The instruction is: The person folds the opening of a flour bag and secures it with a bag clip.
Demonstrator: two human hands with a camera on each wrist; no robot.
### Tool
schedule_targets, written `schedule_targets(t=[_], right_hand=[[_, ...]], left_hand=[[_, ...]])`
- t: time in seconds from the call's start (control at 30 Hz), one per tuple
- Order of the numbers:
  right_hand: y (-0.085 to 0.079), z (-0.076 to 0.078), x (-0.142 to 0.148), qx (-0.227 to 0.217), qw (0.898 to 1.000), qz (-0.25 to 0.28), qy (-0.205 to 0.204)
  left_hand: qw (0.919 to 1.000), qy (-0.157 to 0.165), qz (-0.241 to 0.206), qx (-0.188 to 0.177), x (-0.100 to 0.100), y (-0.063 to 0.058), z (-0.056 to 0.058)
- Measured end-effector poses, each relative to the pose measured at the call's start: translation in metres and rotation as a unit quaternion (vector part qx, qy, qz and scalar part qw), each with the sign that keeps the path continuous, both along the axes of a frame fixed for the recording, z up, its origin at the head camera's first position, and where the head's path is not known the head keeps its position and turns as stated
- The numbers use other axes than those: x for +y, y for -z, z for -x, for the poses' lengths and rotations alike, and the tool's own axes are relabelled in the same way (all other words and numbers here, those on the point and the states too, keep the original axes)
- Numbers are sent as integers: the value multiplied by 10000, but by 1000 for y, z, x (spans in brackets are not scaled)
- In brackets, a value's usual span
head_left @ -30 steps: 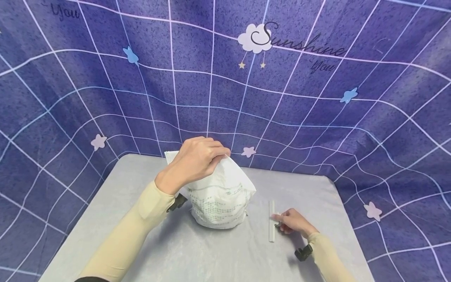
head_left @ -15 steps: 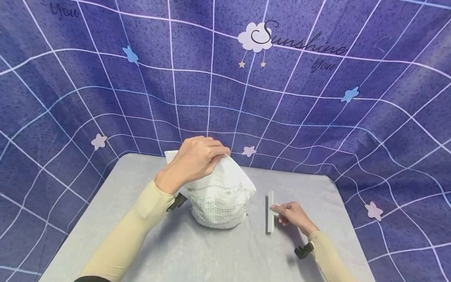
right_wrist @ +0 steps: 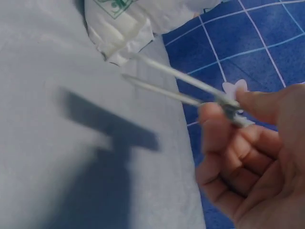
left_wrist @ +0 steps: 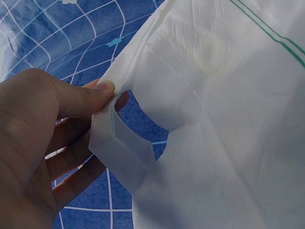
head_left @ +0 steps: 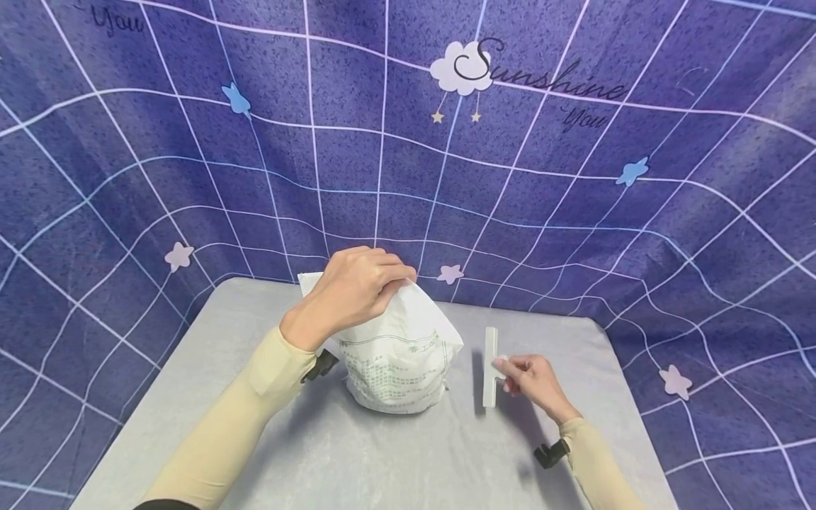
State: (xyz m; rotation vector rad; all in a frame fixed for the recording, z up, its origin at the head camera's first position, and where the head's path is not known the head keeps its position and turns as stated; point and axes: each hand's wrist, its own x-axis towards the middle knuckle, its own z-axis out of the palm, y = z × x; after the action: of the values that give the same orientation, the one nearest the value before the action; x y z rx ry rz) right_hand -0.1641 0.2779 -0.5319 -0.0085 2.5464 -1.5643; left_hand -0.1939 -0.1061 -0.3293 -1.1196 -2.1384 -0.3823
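A white bag (head_left: 395, 368) with green print, bulging at its base, stands upright on the table. My left hand (head_left: 360, 287) holds its top; in the left wrist view the thumb (left_wrist: 102, 90) and a finger pinch the bag's rim beside a cut-out handle hole, the other fingers lying behind. To the right of the bag, my right hand (head_left: 532, 382) pinches a long whitish bag clip (head_left: 490, 368) by its short handle. In the right wrist view the clip's two long arms (right_wrist: 176, 74) stand apart, with nothing between them, and are slightly blurred.
A grey cloth covers the table (head_left: 421, 471). Behind and on both sides hangs a purple-blue curtain (head_left: 357, 163) with a grid, stars and lettering. The shadow (right_wrist: 109, 124) of the clip and hand falls on the cloth.
My right hand has raised the bag clip off the table and moved it away from me. The left hand and the bag have stayed in place.
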Motion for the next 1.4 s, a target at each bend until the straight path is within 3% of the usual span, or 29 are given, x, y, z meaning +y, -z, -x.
schedule_targets(t=[0.2,0.5,0.63,0.87,1.07,1.3,1.4], right_hand=[[-9,3,-2,1041,9945,-96,-46],[-27,5,-12,2399,9700,286,261],[-41,3,-20,2635,9620,562,446],[-73,-1,-35,3057,9463,998,327],[-80,6,-38,3442,9339,950,173],[-106,-4,-49,3789,9203,972,101],[-105,0,-50,3873,9168,952,184]], left_hand=[[10000,15,0,-18,-1,0,0],[10000,74,-40,-19,-2,1,1],[9999,104,-55,-3,-2,1,1],[9999,92,-93,66,-3,1,1],[9999,87,-93,74,-2,1,1],[9999,98,-59,12,-2,0,0],[10000,78,-32,-24,-2,0,0]])
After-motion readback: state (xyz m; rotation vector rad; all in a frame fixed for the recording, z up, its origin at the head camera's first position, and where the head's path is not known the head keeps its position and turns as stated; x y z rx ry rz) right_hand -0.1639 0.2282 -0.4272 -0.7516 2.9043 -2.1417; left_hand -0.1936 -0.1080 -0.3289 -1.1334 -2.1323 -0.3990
